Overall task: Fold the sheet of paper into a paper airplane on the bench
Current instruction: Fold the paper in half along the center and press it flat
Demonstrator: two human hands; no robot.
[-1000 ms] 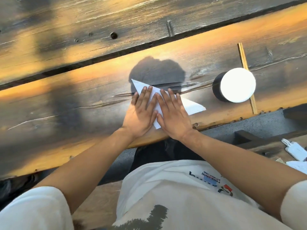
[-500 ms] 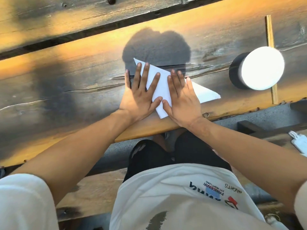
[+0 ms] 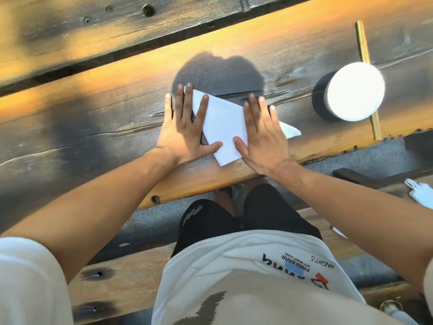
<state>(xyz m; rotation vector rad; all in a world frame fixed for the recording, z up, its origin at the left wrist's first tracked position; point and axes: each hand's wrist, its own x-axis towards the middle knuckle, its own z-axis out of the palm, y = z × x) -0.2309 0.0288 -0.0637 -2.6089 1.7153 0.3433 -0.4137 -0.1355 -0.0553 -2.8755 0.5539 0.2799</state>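
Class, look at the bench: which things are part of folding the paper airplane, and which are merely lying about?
Part of the job:
folded white paper
left hand, pressing flat on it
right hand, pressing flat on it
wooden bench

Lying about:
black cylinder with white top
thin wooden stick

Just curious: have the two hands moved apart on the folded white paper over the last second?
Yes. The left hand and right hand slid apart, uncovering more folded white paper between them.

Warm, low sunlight washes the wooden bench (image 3: 293, 55) orange, casting a rounded head shadow (image 3: 218, 71) just beyond the paper. A white disc (image 3: 355, 91) at right glares, blown out. Wide-angle distortion bends plank lines; the frame is slightly soft.
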